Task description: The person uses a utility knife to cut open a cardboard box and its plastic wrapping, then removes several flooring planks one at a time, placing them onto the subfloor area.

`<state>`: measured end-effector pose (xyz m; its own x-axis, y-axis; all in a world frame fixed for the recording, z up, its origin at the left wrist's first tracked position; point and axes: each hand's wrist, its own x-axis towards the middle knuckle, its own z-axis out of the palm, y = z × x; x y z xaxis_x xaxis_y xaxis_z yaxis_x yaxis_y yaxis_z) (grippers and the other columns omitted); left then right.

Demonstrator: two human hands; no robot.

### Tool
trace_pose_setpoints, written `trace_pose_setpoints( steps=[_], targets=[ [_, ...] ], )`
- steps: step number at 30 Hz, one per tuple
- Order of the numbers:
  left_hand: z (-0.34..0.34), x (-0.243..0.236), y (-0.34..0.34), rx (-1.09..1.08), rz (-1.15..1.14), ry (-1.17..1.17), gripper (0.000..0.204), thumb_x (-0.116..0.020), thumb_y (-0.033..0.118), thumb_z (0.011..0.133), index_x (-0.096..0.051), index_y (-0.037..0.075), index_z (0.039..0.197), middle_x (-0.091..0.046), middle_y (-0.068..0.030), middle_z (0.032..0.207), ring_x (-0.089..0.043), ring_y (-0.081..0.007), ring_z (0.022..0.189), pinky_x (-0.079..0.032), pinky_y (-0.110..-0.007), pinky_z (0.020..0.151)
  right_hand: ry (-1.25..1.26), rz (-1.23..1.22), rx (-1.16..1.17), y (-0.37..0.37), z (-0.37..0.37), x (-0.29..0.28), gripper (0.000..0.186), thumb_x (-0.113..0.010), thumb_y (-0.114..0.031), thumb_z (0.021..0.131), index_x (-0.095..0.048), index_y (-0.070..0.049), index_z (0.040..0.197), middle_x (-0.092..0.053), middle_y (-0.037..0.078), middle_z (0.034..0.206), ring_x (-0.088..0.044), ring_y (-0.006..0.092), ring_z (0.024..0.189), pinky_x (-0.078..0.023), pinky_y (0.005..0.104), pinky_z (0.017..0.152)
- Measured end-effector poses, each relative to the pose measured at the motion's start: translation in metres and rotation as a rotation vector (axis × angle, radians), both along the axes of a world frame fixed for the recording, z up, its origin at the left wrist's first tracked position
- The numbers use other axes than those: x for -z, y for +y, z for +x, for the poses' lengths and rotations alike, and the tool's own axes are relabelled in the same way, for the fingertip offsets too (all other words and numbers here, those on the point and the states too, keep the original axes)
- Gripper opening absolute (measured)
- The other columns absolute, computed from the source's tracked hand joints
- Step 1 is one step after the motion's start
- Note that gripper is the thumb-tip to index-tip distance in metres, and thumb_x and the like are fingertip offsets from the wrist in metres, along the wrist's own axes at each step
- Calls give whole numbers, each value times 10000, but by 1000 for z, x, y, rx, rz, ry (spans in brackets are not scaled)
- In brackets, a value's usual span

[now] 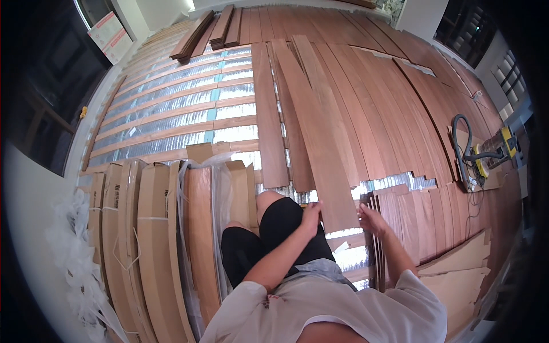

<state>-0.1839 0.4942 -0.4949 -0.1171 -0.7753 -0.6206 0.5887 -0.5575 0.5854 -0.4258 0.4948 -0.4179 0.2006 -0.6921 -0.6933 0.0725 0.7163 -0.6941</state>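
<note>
A long reddish-brown floorboard (329, 166) lies at a slant over other boards, its near end in front of my knees. My left hand (311, 218) is closed at the left edge of that end. At its right edge my right hand (373, 220) has its fingertips against the board, thumb and fingers bent. Beside my left hand shows a small yellow spot I cannot make out. Loose boards (270, 114) lie just left of the floorboard. Under my right forearm, several boards (377, 251) stand packed side by side.
Wooden battens (177, 114) over silver foil stretch left. Cardboard-wrapped board packs (154, 228) stand at my left near crumpled white plastic (80, 268). Board stacks (223, 28) lie at the back. A yellow-and-black machine with a hose (489, 157) sits right, with flattened cardboard (457, 286) nearer me.
</note>
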Motion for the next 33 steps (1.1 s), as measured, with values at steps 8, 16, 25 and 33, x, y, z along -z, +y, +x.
trace_pose_setpoints(
  steps=[8, 16, 25, 33],
  targets=[
    [39, 21, -58, -27, -58, 4, 237, -503, 296, 1004, -611, 95, 1067, -662, -32, 934, -626, -162, 836, -481, -313, 697, -839, -44, 615, 14, 117, 65, 462, -601, -351, 949, -499, 11, 1218, -485, 191, 1337, -426, 381, 1304, -306, 522, 1145],
    [135, -35, 68, -44, -354, -295, 356, -518, 201, 1010, -555, -57, 1253, -601, -169, 1251, -641, -236, 1072, -532, -328, 909, -737, 221, 802, -85, 142, 199, 571, -567, -227, 912, -372, 20, 1389, -408, 207, 1422, -408, 380, 1306, -285, 515, 1153],
    [323, 62, 355, -145, 216, -1210, 297, -528, 214, 994, -624, 0, 1176, -687, -164, 1071, -671, -240, 967, -525, -347, 874, 83, -338, -39, -63, 145, 271, 374, -511, -135, 955, -475, 34, 1287, -553, 162, 1203, -537, 323, 1192, -458, 430, 1023],
    [341, 86, 342, 100, 294, -1578, 374, -552, 190, 936, -537, 50, 1282, -516, -255, 1303, -520, -437, 1165, -429, -489, 989, 888, -726, -1140, 73, -40, 308, 207, -598, -216, 839, -646, -32, 756, -635, 172, 713, -630, 348, 689, -491, 442, 635]
  ],
)
